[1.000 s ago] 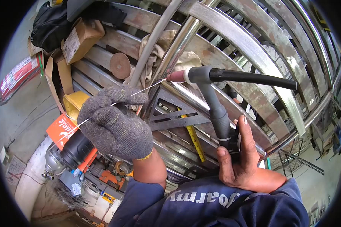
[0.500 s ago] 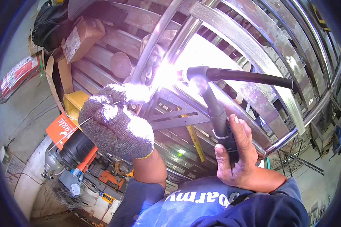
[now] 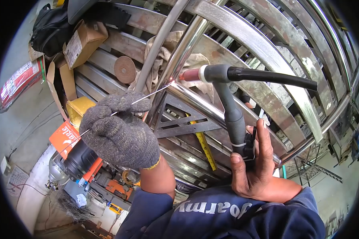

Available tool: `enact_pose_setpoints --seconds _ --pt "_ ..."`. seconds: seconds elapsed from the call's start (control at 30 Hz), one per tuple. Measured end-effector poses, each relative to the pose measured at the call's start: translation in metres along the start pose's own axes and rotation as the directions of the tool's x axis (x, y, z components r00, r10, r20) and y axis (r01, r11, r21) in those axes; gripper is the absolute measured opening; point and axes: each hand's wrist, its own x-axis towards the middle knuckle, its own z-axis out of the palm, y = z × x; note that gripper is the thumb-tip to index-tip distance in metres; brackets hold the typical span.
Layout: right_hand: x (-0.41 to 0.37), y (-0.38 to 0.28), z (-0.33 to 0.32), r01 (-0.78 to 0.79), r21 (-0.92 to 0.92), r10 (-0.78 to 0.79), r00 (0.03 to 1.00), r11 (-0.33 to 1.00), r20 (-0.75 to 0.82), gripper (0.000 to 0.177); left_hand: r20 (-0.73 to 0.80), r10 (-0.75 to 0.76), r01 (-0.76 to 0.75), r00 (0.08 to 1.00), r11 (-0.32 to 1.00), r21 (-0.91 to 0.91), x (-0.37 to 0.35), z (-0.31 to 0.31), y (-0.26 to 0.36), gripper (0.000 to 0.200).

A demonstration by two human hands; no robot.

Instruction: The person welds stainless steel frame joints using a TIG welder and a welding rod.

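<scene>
My left hand (image 3: 119,133), in a grey knit glove, is closed around a thin filler rod (image 3: 150,95). The rod's tip reaches a small glowing spot at a joint between shiny metal tubes (image 3: 199,101). My bare right hand (image 3: 254,165) grips the handle of a TIG welding torch (image 3: 233,115) between thumb and fingers. The torch's pink nozzle (image 3: 190,75) points left, close to the joint, and no arc shows. Below the joint lies a dark metal triangle square (image 3: 187,126), with a yellow tape measure blade (image 3: 204,149) partly under it.
Metal slats (image 3: 111,65) carry the work. On them are a brown abrasive disc (image 3: 125,69), a beige cloth (image 3: 157,59) and a cardboard box (image 3: 83,43). A yellow container (image 3: 79,109) and an orange box (image 3: 64,137) stand at the left. The black torch cable (image 3: 275,76) runs right.
The bright welding arc has gone out, leaving a small glow at the joint. The torch has shifted slightly right and down. The filler rod is now visible out to its tip.
</scene>
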Motion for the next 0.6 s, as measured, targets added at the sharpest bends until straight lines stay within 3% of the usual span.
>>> enact_pose_setpoints --seconds 0.1,0.2,0.4,0.5,0.6 --pt "0.0016 -0.0015 0.0000 0.003 -0.011 -0.003 1.000 1.000 -0.005 0.069 0.054 -0.065 0.064 0.996 0.998 0.021 0.0018 -0.0026 -0.0009 0.049" --pt "0.0044 -0.0042 -0.0017 -0.020 -0.010 0.020 1.000 1.000 0.003 0.067 0.029 -0.007 0.004 1.000 0.996 0.088 -0.0007 0.0004 -0.0027 0.051" --pt "0.0078 -0.0072 -0.0044 -0.041 -0.018 0.042 0.998 0.999 0.041 0.069 0.045 -0.030 0.024 0.999 0.992 0.127 -0.0005 0.0032 0.0008 0.055" --pt "0.0094 -0.0081 -0.0043 -0.027 -0.026 0.029 0.998 0.999 0.049 0.069 0.061 0.031 -0.047 0.998 0.959 0.279 0.0010 0.0027 0.0032 0.056" --pt "0.0097 -0.0091 -0.0037 -0.029 -0.031 0.031 0.998 0.999 0.052 0.070 0.056 0.019 -0.031 0.998 0.975 0.221 -0.0012 0.0066 0.0055 0.058"
